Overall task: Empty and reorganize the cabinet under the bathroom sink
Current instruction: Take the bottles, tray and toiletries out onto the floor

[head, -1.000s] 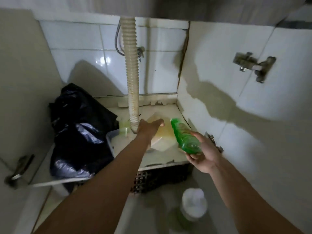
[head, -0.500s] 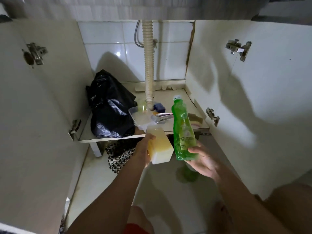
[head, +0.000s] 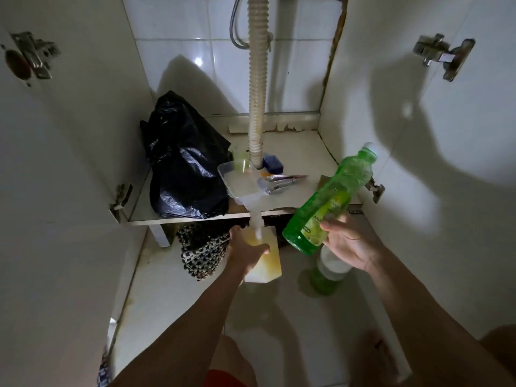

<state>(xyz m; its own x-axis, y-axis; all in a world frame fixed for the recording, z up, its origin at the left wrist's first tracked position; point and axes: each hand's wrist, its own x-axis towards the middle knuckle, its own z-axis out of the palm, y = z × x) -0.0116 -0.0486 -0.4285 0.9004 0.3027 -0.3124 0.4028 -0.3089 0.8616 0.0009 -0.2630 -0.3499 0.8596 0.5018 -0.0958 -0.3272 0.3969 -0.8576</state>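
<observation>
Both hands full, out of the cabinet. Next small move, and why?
Probably set the green plastic bottle down on the tiled floor, beside the white-capped green bottle already standing there. The right hand holds it tilted just above that spot, and the left hand grips the pale yellow square bottle, so neither hand can take more from the cabinet shelf.

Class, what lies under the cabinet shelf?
Under the shelf, a checkered black-and-white cloth spills onto the floor. The left hand and its yellow bottle cover what lies further right.
</observation>
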